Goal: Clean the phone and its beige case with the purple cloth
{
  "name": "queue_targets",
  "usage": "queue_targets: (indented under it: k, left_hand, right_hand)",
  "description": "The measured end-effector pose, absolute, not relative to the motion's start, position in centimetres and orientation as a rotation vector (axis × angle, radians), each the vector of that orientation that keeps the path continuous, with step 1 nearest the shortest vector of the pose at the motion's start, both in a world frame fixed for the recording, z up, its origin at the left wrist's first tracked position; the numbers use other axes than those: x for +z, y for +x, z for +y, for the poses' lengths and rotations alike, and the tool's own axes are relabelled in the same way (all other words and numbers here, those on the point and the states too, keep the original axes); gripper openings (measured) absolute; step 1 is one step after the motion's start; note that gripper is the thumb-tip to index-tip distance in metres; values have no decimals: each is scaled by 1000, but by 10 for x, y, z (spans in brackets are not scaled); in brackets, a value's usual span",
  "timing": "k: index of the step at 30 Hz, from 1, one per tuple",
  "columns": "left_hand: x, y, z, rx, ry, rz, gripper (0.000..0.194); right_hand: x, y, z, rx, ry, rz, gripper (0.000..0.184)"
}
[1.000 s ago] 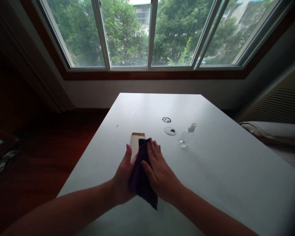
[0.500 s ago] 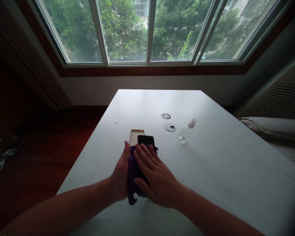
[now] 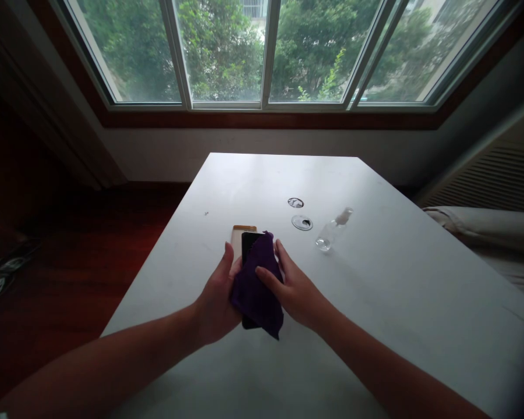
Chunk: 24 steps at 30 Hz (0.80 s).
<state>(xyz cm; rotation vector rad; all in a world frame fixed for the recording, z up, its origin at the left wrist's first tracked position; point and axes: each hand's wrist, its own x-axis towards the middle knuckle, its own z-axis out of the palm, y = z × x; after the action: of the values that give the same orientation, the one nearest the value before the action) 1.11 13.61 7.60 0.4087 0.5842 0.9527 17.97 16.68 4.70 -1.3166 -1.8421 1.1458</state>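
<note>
A black smartphone (image 3: 248,244) lies in my left hand (image 3: 220,302), which supports it from the left and beneath with the thumb raised along its side. Draped over most of the phone is a dark purple cloth (image 3: 259,285). My right hand (image 3: 299,288) grips the phone's right side through the cloth, its thumb on top and its fingers at the edge. Much of the phone's face is hidden by the cloth. Just beyond it on the table, a pale gold-edged phone case or second phone (image 3: 240,234) is partly covered from view.
On the white table (image 3: 375,302), a clear spray bottle (image 3: 332,233) is at the right. Two round cable-hole fittings (image 3: 302,222) sit left of it. A window (image 3: 227,58) is behind the table, and a light-coloured cushioned seat (image 3: 471,227) stands at the right.
My right hand has gone from lying flat on the cloth to gripping the phone's right edge. The cloth has shifted to the right, baring the phone's left side.
</note>
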Motion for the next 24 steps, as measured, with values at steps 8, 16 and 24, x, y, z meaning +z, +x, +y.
queue_targets:
  k: [8,16,24]
  left_hand:
    - [81,2,141,834,772,1048,80]
    - [83,0,141,661,985,1002,82]
    - [82,0,133,475,1212,942,67]
  right_hand:
    - [58,168,157,1820,-1099,-1000,53]
    - [58,171,164,1767,-1118,-703,49]
    - [50,174,166,1722,-1095,-580,42]
